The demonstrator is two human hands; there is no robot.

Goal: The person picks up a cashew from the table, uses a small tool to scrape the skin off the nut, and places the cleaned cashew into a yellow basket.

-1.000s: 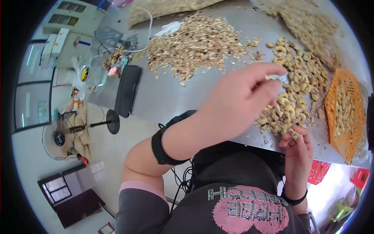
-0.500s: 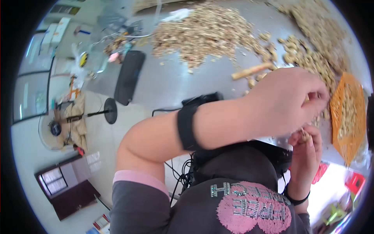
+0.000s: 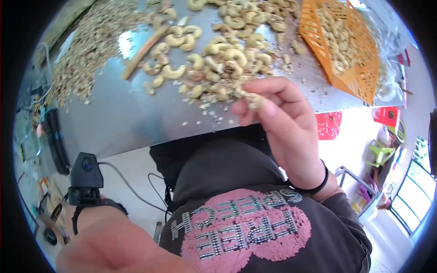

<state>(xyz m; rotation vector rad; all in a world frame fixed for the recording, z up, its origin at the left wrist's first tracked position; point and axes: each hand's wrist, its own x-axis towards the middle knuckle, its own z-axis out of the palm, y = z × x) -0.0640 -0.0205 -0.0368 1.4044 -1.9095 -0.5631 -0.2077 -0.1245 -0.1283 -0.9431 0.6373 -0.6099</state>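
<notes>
Between the thumb and fingers of my right hand (image 3: pixel 287 113) is a pale, crumbly cashew nut (image 3: pixel 251 100), held just in front of a loose heap of cashew nuts (image 3: pixel 234 57) on the metal table (image 3: pixel 123 120). Small broken crumbs lie on the metal below the heap. At the bottom left, my left hand (image 3: pixel 118 248) shows as a large, blurred patch of skin close to the camera. Its fingers are out of sight. A black strap with a small device (image 3: pixel 85 175) sits on that arm.
An orange plastic basket (image 3: pixel 334 82) holding cashew nuts stands to the right. A wooden stick (image 3: pixel 144 52) lies left of the heap, beside a wide spread of small nut pieces (image 3: pixel 93 52). The table's front edge runs near my lap.
My left hand has moved from above my right hand down to the bottom left, close to the camera. The view has swung right. My right hand keeps its pinch on a cashew nut.
</notes>
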